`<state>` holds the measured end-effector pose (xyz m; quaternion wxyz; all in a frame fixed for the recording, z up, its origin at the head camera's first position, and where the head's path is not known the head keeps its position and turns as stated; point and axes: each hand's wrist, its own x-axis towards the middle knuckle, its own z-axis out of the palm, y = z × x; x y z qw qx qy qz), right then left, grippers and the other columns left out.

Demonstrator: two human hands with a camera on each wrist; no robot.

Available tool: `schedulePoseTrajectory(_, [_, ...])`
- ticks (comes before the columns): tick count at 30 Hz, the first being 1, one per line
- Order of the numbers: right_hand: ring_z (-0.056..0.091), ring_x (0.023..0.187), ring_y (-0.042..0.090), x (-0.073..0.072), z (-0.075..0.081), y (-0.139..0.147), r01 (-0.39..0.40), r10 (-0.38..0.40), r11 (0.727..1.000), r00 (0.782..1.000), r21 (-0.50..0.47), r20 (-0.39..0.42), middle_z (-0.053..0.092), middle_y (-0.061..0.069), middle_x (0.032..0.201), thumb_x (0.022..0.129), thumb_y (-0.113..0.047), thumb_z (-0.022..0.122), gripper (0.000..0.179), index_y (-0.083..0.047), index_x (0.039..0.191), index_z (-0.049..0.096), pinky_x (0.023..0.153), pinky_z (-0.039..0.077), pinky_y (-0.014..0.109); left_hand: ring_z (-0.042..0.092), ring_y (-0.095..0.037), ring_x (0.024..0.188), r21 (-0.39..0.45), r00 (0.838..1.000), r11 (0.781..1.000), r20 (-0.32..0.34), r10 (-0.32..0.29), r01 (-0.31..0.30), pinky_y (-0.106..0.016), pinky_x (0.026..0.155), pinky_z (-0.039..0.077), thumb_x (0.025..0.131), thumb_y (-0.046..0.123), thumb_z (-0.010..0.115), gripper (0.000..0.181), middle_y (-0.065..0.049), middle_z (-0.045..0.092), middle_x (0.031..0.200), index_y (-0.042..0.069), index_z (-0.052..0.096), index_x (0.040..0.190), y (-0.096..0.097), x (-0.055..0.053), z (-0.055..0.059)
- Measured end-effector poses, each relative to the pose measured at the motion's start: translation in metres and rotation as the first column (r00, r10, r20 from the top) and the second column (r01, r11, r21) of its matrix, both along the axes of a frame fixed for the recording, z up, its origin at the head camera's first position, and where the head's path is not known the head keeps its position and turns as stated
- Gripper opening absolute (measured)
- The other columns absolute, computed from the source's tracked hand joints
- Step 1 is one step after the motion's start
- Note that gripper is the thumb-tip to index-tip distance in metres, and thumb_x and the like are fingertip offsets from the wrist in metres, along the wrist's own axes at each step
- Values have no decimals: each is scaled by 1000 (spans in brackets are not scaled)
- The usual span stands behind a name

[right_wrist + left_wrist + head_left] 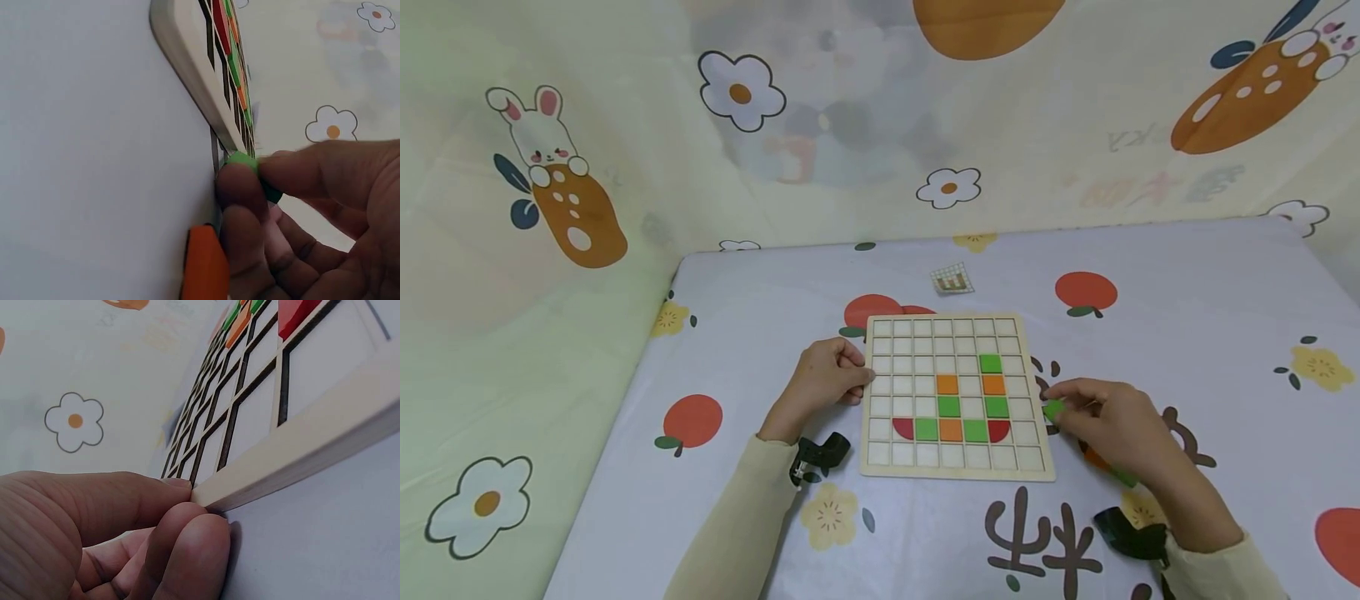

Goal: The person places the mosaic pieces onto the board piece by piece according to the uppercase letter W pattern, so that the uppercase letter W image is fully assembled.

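A square wooden grid board (955,477) lies on the cloth in the middle of the head view. In its cells sit several green square blocks (991,363), three orange ones (947,384) and two red rounded pieces (903,428). My left hand (824,379) pinches the board's left edge; in the left wrist view the thumb lies along the frame with fingers against its side. Just off the right edge, my right hand (1108,417) holds a green block (242,160) between thumb and fingertips. An orange block (205,262) lies on the cloth below that hand, partly hidden.
Behind the board lies a small printed card (952,279) with a grid pattern. More loose orange and green blocks (1123,477) show from under the right hand. A patterned cloth (760,333) covers the table, and a printed curtain (850,167) hangs behind it.
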<state>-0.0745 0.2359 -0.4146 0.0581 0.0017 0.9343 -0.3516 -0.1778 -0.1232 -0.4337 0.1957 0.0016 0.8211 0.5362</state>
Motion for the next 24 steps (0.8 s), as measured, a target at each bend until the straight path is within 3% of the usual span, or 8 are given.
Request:
schedulePoseTrajectory(8, [64, 81, 22, -3, 0, 0, 23, -21, 998, 999, -62, 41, 73, 12, 101, 90, -5, 75, 34, -1, 124, 73, 58, 53, 24, 65, -14, 55, 10, 1000, 1000, -1, 1, -1, -26, 56, 61, 92, 5, 78, 17, -10, 69, 75, 1, 63, 97, 0, 0, -1])
schedulePoseTrajectory(24, [66, 80, 20, -17, 6, -30, 11, -12, 986, 1000, -168, -5, 74, 9, 93, 83, -6, 85, 38, 3, 116, 71, 63, 55, 18, 64, -13, 55, 10, 1000, 1000, -2, 1, -1, -25, 56, 60, 92, 4, 78, 16, -10, 68, 74, 0, 63, 97, 1, 1, 2])
